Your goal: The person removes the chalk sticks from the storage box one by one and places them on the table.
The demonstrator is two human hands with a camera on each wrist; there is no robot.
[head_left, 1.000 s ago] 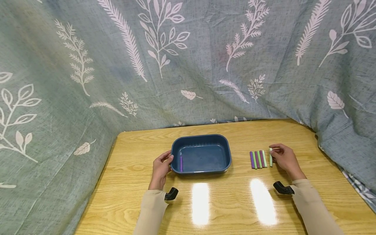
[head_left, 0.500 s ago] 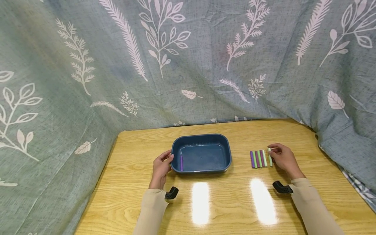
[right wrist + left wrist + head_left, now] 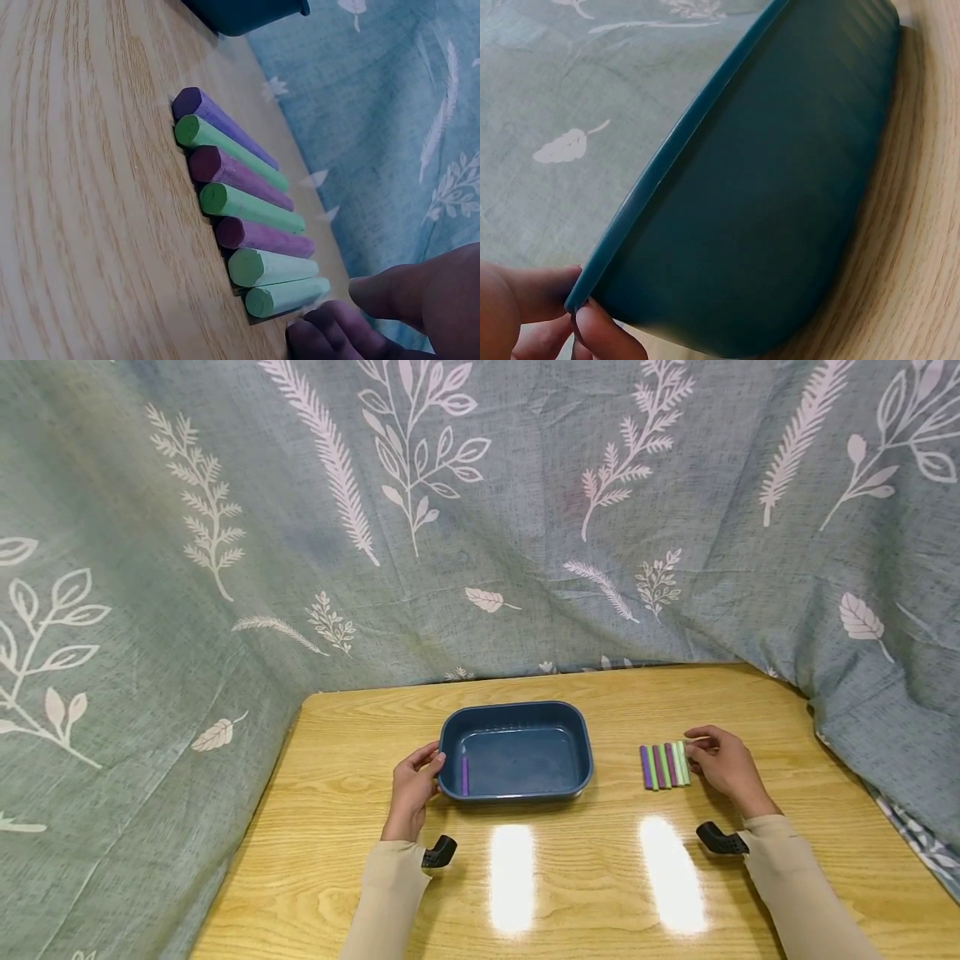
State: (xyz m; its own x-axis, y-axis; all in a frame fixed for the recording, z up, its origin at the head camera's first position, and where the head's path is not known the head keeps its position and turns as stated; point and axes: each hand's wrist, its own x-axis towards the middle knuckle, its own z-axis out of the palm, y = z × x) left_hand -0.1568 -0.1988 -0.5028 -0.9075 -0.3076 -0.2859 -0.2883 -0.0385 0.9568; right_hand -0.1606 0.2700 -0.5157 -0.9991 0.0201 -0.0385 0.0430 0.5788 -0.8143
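Observation:
My left hand pinches the left rim of a dark blue plastic tub; the left wrist view shows thumb and fingers on either side of the rim. One purple chalk stick lies inside the tub near its left wall. To the right, several chalk sticks in purple, green, magenta and pale green lie side by side on the table. The outermost pale green chalk stick closes the row. My right hand is right beside it, fingertips at its far end, with the thumb apart from the chalk.
The wooden table carries the tub and the chalk row, with wood surface between them. A grey-green leaf-patterned cloth hangs behind and around the table. Black wrist mounts stick out from both sleeves.
The right hand has slid the outermost pale green chalk stick leftward, from a gap apart until it lies against the row. The left hand stays at the tub's rim.

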